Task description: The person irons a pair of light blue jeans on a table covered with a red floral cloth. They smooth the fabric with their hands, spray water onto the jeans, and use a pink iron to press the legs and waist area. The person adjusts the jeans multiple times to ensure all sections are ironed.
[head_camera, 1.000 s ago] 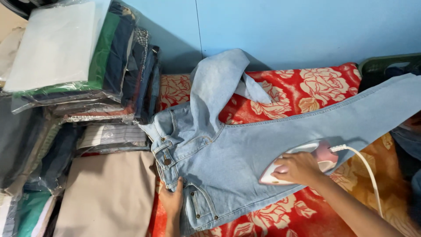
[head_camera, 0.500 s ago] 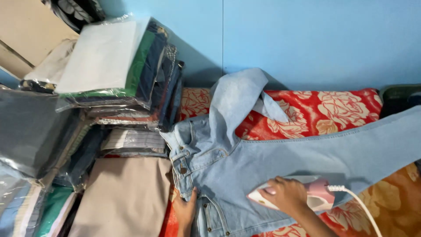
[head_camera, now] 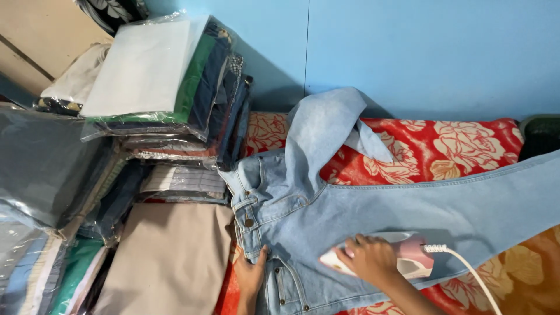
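Your right hand (head_camera: 373,259) is wrapped around the handle of the pink-and-white iron (head_camera: 388,261), fingers curled shut over it, pressing it onto the upper leg of the light-blue jeans (head_camera: 326,216). Your left hand (head_camera: 251,274) lies flat, fingers spread, on the waistband near the front pocket, pinning the cloth rather than pinching it.

The jeans lie across the red floral cover (head_camera: 455,151), waist toward the stacks on your left, one leg running off to the right, the other folded up against the blue wall (head_camera: 420,52). Denim like this looks fairly heavy and stiff at the seams, waistband and rivets, yet soft enough to bunch under the iron; hold it flat at the waistband or along a side seam, well clear of the soleplate. The iron looks solid and hot-soled, so take it by the handle only. Its white cord (head_camera: 466,274) trails off to the lower right and could drag on the leg.

Room is tight on the left: the wrapped stacks of folded clothes (head_camera: 169,87) lean just beside the waistband, and the beige folded cloth (head_camera: 169,262) touches it, as far as I can tell. Plastic wrap and a hot iron should stay apart. The open run lies rightward along the leg.
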